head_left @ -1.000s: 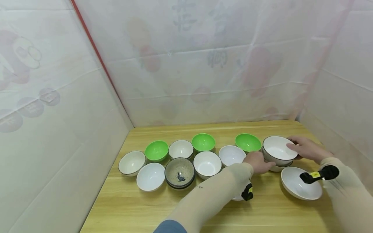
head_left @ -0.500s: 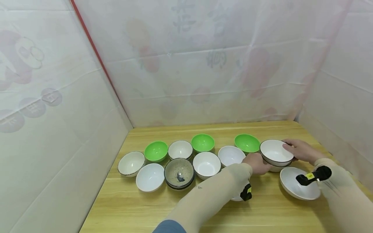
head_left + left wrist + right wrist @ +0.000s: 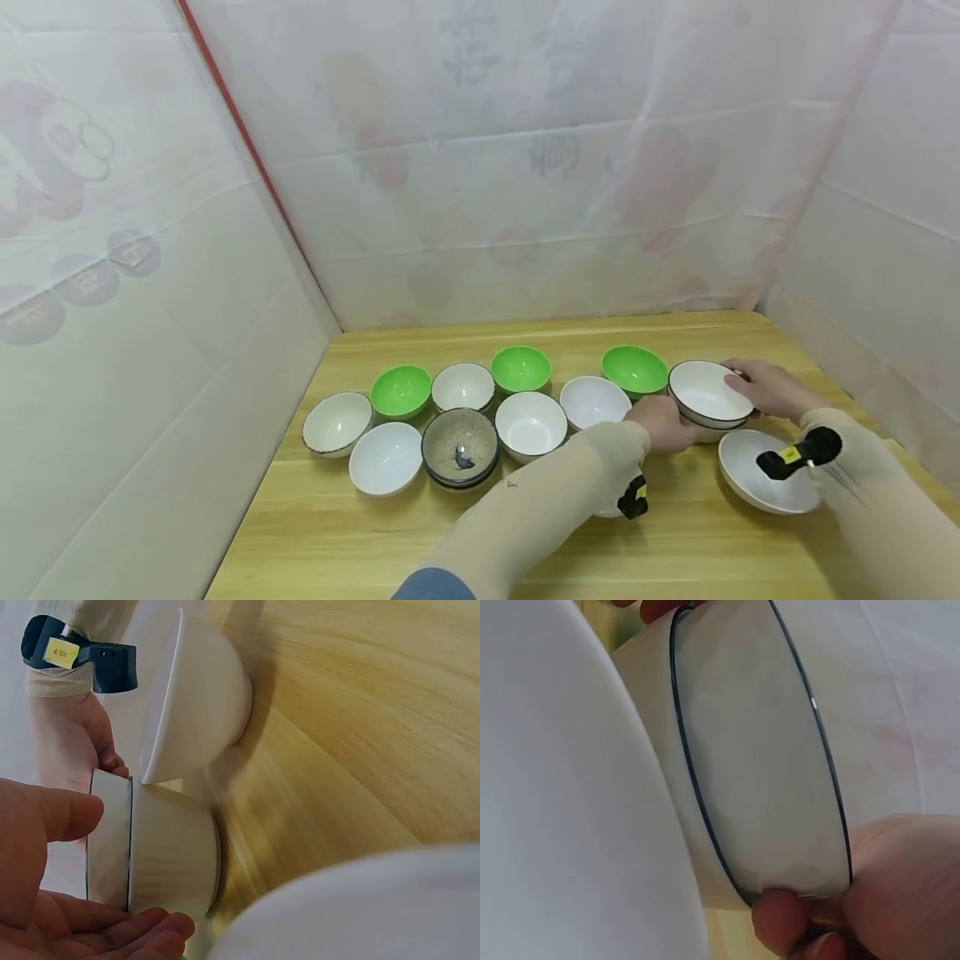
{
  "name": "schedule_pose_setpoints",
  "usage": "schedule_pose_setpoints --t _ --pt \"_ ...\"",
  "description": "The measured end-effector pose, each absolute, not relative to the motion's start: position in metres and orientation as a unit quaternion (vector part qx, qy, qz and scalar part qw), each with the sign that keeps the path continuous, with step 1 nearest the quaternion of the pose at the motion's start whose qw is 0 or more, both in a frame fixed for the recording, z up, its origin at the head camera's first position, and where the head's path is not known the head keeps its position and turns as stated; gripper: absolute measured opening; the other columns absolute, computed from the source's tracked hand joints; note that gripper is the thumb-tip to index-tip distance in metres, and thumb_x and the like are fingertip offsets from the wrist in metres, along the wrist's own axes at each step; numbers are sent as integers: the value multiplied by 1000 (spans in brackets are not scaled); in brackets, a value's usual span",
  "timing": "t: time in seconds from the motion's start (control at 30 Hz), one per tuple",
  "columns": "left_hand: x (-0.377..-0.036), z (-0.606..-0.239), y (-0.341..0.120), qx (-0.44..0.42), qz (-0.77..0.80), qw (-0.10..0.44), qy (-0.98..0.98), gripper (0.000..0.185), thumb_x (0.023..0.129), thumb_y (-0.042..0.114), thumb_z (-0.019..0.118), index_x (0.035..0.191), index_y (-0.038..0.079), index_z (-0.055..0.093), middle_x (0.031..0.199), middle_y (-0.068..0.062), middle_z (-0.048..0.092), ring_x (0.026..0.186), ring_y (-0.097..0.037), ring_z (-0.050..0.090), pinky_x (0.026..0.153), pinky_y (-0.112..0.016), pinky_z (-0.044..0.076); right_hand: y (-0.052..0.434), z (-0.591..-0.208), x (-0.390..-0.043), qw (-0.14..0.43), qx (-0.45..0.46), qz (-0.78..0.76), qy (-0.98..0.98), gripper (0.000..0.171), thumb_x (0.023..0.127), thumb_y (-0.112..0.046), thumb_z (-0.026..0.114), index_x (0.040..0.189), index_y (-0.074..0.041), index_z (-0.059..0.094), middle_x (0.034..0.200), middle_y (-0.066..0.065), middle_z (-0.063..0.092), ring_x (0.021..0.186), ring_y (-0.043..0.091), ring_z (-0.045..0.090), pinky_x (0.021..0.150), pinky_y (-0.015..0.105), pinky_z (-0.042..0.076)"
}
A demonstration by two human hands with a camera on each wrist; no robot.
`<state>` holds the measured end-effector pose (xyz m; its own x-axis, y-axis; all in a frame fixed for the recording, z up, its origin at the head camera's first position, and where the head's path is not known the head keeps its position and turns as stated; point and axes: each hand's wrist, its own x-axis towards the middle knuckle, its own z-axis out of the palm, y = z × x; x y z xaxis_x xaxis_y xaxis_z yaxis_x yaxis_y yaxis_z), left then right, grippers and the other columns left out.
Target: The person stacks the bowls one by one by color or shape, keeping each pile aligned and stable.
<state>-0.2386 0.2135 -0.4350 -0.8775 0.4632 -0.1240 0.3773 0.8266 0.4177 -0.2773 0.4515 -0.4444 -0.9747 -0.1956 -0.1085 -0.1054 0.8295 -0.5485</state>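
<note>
At the right of the table, a white bowl with a dark rim (image 3: 705, 387) sits nested in a similar lower bowl (image 3: 718, 435). My right hand (image 3: 772, 390) grips the upper bowl at its right side, thumb over the rim and fingertips against the outer wall in the right wrist view. On the opposite side is my left hand (image 3: 662, 423); in the left wrist view its thumb (image 3: 71, 814) lies across the upper bowl's side, while the relaxed fingers (image 3: 150, 930) rest along the lower bowl's wall.
Just in front of the stack stands a plain white bowl (image 3: 765, 483). Behind the left hand is a green bowl (image 3: 633, 369). Several more white, green and speckled grey bowls (image 3: 461, 446) spread leftward over the wooden table (image 3: 360, 550). Fabric walls (image 3: 465, 250) enclose the table.
The right hand has lowered the upper bowl and moved it slightly left, so it sits down into the lower bowl. The left hand has stayed nearly still beside them.
</note>
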Motion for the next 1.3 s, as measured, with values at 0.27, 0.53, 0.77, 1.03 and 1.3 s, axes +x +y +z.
schedule_pose_setpoints --t 0.27,0.53,0.77,1.03,1.3 --pt "-234 -429 207 224 214 127 942 46 83 57 64 110 20 68 93 12 65 72 -3 51 66 -17 43 450 -440 -277 135 -59 -293 945 47 105 -25 39 136 9 38 82 12 59 55 20 55 48 33 46" --pt "-235 -418 194 256 210 120 936 45 82 58 65 115 26 67 99 16 66 80 1 55 72 -14 43 445 -435 -276 157 -52 -311 936 44 104 -21 40 134 12 37 80 7 58 58 21 58 50 34 49" --pt "-240 -376 150 281 204 118 931 50 89 54 59 123 16 62 114 10 65 102 -3 58 82 -17 46 444 -434 -276 176 -35 -310 934 47 105 -22 38 136 14 33 84 10 58 61 22 58 54 36 50" --pt "-247 -329 88 314 148 93 933 59 94 48 55 141 14 48 139 6 52 126 -12 49 100 -25 41 448 -436 -274 169 -40 -312 934 56 105 -36 36 135 11 36 70 6 56 57 21 55 48 32 45" --pt "-255 -329 44 361 73 111 923 73 89 52 61 145 11 40 145 -4 45 133 -18 41 106 -29 36 447 -422 -265 99 -75 -201 972 73 102 -50 34 135 15 36 119 39 51 98 49 56 72 53 50"
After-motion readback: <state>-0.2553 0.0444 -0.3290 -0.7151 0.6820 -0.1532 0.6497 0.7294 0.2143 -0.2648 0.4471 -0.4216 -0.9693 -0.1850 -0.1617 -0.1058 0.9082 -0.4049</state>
